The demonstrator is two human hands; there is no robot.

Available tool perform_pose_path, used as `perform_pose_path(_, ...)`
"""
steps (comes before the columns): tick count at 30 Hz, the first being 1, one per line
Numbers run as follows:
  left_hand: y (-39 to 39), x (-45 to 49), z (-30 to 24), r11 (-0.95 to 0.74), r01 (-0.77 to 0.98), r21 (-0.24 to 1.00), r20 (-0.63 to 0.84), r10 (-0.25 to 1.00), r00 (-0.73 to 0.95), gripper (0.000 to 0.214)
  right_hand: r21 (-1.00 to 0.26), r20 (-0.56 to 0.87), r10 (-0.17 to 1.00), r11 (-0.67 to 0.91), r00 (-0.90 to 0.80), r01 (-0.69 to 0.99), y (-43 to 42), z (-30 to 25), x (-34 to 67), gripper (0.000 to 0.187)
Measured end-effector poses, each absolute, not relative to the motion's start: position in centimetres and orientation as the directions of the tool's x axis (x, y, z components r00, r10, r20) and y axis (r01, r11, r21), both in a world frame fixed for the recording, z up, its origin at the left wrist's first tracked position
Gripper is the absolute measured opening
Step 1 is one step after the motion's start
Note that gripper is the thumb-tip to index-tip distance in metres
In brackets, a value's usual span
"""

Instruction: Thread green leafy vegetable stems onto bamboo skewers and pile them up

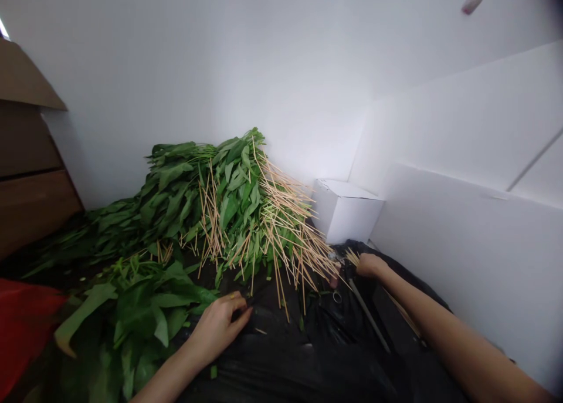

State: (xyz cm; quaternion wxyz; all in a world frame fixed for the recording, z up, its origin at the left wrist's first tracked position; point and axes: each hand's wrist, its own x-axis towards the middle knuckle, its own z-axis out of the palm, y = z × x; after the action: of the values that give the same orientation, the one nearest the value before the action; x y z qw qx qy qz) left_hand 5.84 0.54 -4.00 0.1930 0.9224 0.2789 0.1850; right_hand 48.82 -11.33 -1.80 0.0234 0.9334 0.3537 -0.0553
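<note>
Sticks (352, 257) protruded from both sides of the right hand (370, 266), whose fingers were clamped around them, apparently to keep the lengths aligned. The left hand (225, 321) lay low over the black sheet (268, 362), thumb and fingers slightly apart, nothing visible between. Leafy greens (237, 192), loose skewers (308, 247) across them, were banked near the wall (197, 63), presumably for backing.

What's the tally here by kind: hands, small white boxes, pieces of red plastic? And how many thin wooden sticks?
Hands: 2, left hand and right hand
Small white box: 1
Red plastic piece: 1
Total: 4, leaving out the thin wooden sticks, overlapping too much to count.
</note>
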Motion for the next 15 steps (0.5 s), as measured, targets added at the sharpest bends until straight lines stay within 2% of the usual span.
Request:
perform_pose_path(6, 0.6, 5.8, -4.0, -0.766, 0.45, 0.459, 0.226, 0.59, 0.775, 0.031, 0.041, -0.228, 0.612, -0.771, 0.757, 0.636, -10.7, -2.4, 49.2, 0.033)
perform_pose_path(12, 0.8, 5.8, -4.3, -0.768, 0.441, 0.464, 0.231, 0.586, 0.777, 0.031, -0.013, -0.226, 0.643, -0.753, 0.732, 0.658, -10.9, -3.1, 50.6, 0.035)
perform_pose_path(15, 0.9, 5.8, -4.4, -0.762, 0.443, 0.471, 0.22, 0.589, 0.778, 0.032, -0.081, -0.169, 0.695, -0.716, 0.699, 0.693, -10.9, -3.2, 51.2, 0.033)
